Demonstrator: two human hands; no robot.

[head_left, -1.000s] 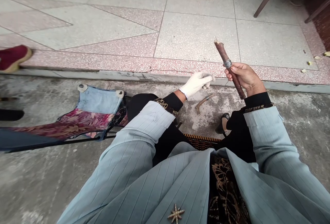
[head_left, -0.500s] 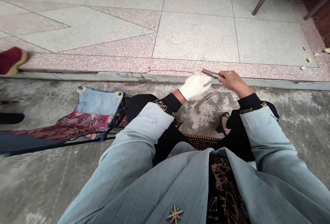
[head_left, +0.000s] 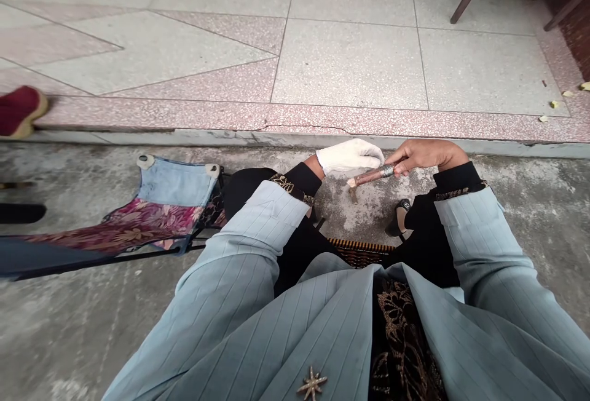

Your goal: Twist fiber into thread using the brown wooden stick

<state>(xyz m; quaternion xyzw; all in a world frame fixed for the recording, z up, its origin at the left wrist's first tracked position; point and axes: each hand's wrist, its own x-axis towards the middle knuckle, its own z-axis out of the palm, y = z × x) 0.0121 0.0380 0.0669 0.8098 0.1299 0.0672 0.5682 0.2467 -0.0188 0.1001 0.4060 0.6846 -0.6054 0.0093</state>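
Bare, my right hand (head_left: 421, 155) pinches a short brown wooden stick (head_left: 367, 178) at the end where silvery wire (head_left: 387, 170) is wound round it. The stick's pale cut end points left and a little toward me. My left hand (head_left: 353, 155) wears a white knit glove. Its fingers are bent together, with their tips close to my right fingertips and just above the wire; whatever they may hold is hidden. Below the held stick, a bent brown branch (head_left: 353, 196) lies on the concrete, mostly covered from view.
A pink-edged tiled step (head_left: 221, 115) runs across in front of me. On the left stands a folding chair (head_left: 177, 186) with blue and floral fabric. A red shoe (head_left: 21, 109) rests at the step's left. Part of a woven seat (head_left: 362, 252) shows beneath me.
My right hand has turned the stick, so its free end swings from pointing away to pointing toward me. My left hand has shifted slightly, with its fingers now above the stick.
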